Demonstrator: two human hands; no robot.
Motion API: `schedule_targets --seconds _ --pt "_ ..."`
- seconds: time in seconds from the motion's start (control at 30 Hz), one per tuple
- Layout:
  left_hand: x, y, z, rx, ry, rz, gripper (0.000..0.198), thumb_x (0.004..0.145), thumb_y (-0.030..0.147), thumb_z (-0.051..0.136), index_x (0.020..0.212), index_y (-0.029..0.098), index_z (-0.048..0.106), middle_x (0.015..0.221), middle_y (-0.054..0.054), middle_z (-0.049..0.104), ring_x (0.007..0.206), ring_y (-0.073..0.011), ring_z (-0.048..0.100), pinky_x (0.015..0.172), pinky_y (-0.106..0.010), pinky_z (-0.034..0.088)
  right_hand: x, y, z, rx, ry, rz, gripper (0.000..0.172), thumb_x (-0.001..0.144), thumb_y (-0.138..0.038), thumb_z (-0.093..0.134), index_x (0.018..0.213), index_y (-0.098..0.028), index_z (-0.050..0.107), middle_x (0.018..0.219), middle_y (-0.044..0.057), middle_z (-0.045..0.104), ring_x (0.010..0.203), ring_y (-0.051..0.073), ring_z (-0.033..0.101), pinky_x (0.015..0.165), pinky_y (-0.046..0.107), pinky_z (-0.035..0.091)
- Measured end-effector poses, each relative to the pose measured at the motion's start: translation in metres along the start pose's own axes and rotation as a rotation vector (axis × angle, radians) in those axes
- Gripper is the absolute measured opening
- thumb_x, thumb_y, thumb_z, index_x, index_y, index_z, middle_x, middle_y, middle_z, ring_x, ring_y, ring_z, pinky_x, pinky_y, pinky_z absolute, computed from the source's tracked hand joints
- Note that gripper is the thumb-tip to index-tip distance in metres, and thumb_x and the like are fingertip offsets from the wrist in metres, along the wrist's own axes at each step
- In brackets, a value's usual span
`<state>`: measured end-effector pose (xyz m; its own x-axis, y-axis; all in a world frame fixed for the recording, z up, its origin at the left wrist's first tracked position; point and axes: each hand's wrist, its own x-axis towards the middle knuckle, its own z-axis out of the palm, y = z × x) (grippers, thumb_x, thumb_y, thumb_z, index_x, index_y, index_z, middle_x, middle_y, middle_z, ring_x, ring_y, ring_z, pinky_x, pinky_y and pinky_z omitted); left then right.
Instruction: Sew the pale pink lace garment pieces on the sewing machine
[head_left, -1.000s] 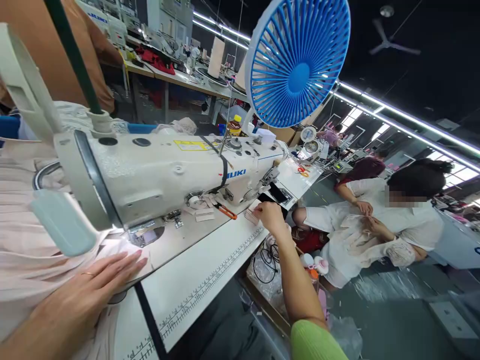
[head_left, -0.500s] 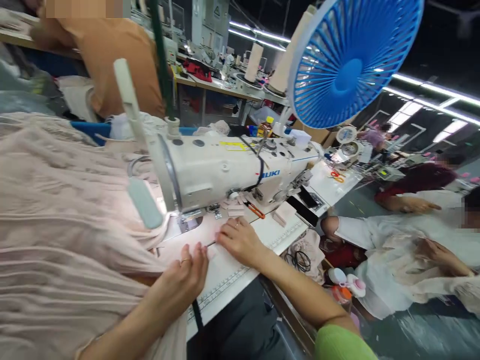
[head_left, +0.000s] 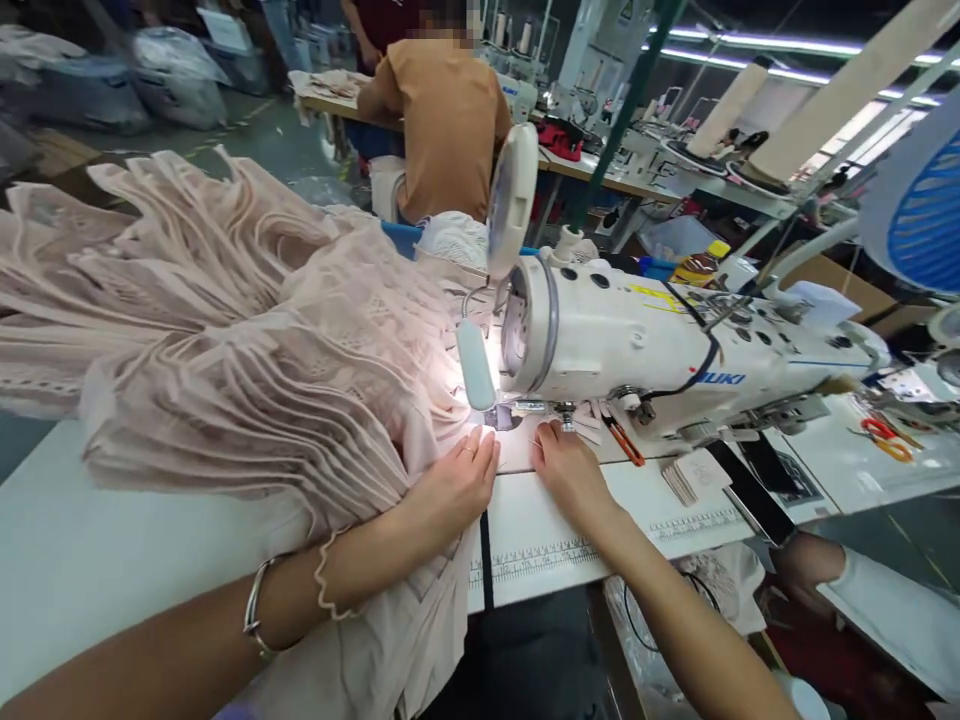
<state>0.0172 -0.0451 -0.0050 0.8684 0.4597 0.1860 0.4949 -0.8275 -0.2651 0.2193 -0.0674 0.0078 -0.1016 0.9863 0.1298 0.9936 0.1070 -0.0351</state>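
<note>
A white sewing machine (head_left: 600,335) stands across the table, its lamp lighting the needle area. At the left of that area my left hand (head_left: 463,472) has its fingers pressed together on the edge of pale pink pleated fabric (head_left: 322,340), which is heaped beside and under my left arm. Close to the presser foot (head_left: 567,412), my right hand (head_left: 568,478) is closed with fingers curled down at the machine bed. What its fingertips hold, if anything, is hidden. Orange thread snips (head_left: 624,440) lie just right of that hand.
A stack of small pale fabric pieces (head_left: 696,476) and a black phone (head_left: 750,492) lie to the right. Red and orange scissors (head_left: 885,438) are farther off. A blue fan (head_left: 919,210) is at upper right. A person in a brown shirt (head_left: 450,125) sits ahead.
The view has swung left, bringing more of the fabric heap into sight. My left hand has moved nearer the needle area; my right hand has come closer to the presser foot.
</note>
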Motion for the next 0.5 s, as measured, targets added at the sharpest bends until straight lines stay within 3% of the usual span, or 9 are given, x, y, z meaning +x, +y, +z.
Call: schedule_targets --seconds 0.13,0.3,0.4,0.5 --pt "-0.002 -0.007 -0.004 -0.156 -0.002 -0.042 0.039 0.093 -0.004 0.040 0.125 0.002 0.060 0.132 -0.022 0.063 0.126 -0.0279 0.060 0.105 -0.041 0.050 0.016 -0.005 0.007 0.242 0.020 -0.011 0.012 0.092 -0.023 0.049 0.085 -0.021 0.058 0.070 0.001 0.060 0.062 0.017 0.054 0.058 0.026 0.037" --pt "-0.001 -0.018 -0.001 -0.416 0.086 -0.260 0.031 0.097 0.002 0.041 0.122 0.010 0.058 0.128 -0.014 0.067 0.123 -0.0206 0.063 0.101 -0.033 0.053 0.024 -0.013 0.012 0.540 0.047 0.068 0.017 0.090 -0.033 0.049 0.077 -0.023 0.053 0.061 -0.003 0.057 0.056 0.015 0.053 0.059 0.026 0.039" --pt "-0.003 -0.010 0.003 -0.434 0.140 -0.141 0.035 0.098 0.003 0.040 0.129 0.010 0.055 0.133 -0.014 0.065 0.127 -0.0195 0.060 0.107 -0.033 0.049 0.022 -0.014 0.011 0.618 0.062 0.104 0.017 0.088 -0.034 0.049 0.077 -0.024 0.055 0.066 -0.001 0.063 0.058 0.015 0.056 0.060 0.026 0.042" --pt "-0.005 0.002 0.005 -0.304 0.132 -0.062 0.041 0.096 0.002 0.042 0.136 0.004 0.052 0.136 -0.019 0.062 0.133 -0.0255 0.056 0.114 -0.041 0.042 0.022 -0.015 0.009 0.639 0.074 0.116 0.016 0.086 -0.035 0.050 0.076 -0.023 0.056 0.067 0.000 0.065 0.060 0.016 0.058 0.061 0.027 0.044"
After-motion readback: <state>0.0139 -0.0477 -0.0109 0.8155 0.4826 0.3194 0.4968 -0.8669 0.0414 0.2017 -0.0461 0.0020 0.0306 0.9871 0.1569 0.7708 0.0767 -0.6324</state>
